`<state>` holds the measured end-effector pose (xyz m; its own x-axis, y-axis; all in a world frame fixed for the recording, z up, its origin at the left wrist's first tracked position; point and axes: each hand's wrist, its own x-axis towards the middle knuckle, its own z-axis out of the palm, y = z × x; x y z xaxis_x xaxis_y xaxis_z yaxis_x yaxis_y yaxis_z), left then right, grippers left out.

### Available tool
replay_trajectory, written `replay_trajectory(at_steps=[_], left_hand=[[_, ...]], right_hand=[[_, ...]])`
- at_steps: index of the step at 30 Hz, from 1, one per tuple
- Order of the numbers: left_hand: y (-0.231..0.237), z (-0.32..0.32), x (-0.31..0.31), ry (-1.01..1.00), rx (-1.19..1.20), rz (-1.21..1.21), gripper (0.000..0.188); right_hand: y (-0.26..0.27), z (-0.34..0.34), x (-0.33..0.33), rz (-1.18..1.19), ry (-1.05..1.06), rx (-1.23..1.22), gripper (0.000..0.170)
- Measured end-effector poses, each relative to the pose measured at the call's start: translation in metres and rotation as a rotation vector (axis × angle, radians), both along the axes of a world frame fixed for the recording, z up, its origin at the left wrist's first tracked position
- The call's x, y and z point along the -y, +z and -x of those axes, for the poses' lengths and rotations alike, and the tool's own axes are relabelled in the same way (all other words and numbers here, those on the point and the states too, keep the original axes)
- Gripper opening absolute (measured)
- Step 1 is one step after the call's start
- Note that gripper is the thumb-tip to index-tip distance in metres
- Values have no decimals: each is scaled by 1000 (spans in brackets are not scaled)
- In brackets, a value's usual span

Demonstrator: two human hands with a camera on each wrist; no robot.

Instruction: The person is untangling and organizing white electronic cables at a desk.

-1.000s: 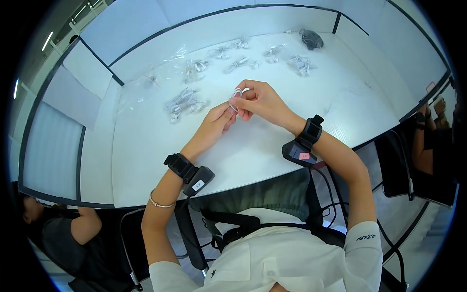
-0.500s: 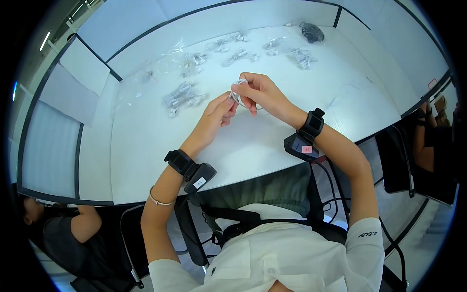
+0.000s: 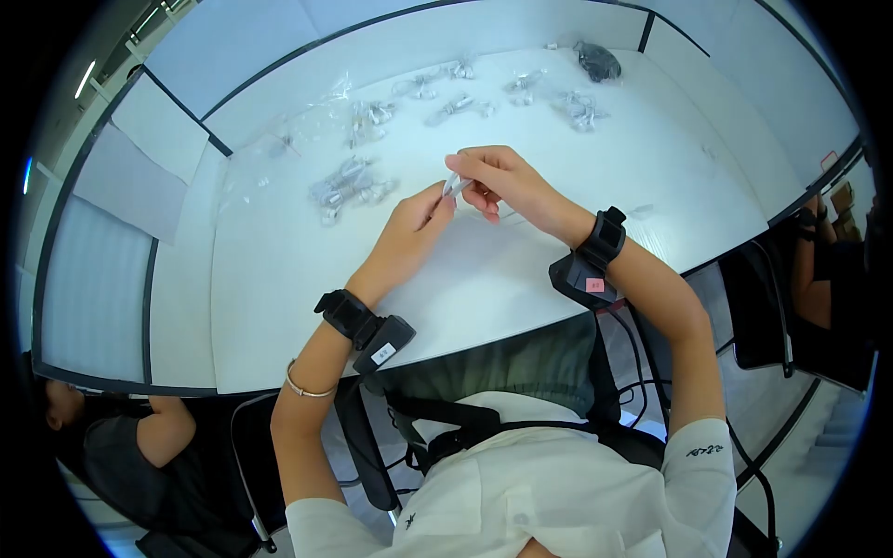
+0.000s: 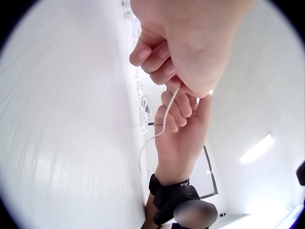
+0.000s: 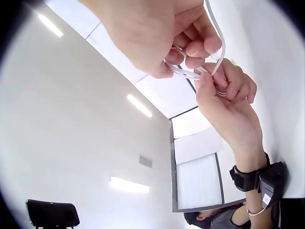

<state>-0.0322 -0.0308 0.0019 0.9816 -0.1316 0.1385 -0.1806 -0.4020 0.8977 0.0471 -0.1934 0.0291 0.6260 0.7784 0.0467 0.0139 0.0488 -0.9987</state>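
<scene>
A thin white cable (image 5: 186,73), gathered in small loops, is held between both hands above the table. My left hand (image 3: 409,232) pinches the loops between thumb and curled fingers, as the right wrist view shows. On the other side my right hand (image 3: 510,183) grips the same loops with thumb and fingertips. One loose length of the cable (image 4: 165,119) hangs from the hands in a curve beside the right wrist. Fingers cover much of the coil.
Bundled white cables in clear bags (image 3: 352,189) lie left of the hands, with several more (image 3: 462,110) along the back. A dark bundle (image 3: 597,62) sits at the back right. Low partitions (image 3: 98,270) enclose the white table (image 3: 307,307). Other people sit to either side.
The right hand has turned a little and shifted slightly right, its fingers drawing up on the coil. The left hand's fingers have closed more over the cable. The bags on the table stay put.
</scene>
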Motion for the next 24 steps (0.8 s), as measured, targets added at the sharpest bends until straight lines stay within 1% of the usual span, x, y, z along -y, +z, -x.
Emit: replay_trajectory(at_steps=[4, 5, 6, 8, 12, 15, 18, 21, 24], left_hand=[[2, -1, 0, -14, -35, 35, 23], [7, 1, 2, -7, -126, 107, 23], [6, 1, 4, -19, -110, 158, 22], [9, 2, 4, -48, -134, 157, 22], [12, 3, 4, -88, -169, 231, 21], [16, 3, 2, -124, -290, 357, 20], [12, 1, -1, -164, -331, 430, 18], [7, 0, 1, -156, -320, 463, 16], [9, 0, 1, -150, -308, 428, 12]], right_hand=[[-5, -1, -1, -3, -18, -1, 36], [-3, -1, 0, -13, 4, -26, 36], [-1, -1, 0, -4, -5, -8, 35], [-6, -2, -1, -40, -16, 18, 35], [-7, -3, -1, -72, 20, 1, 31], [-2, 0, 0, -64, 31, 27, 31], [-5, -1, 0, -52, 34, 49, 32], [-6, -3, -1, -35, 25, 95, 32], [-6, -2, 0, -34, 15, 99, 33]])
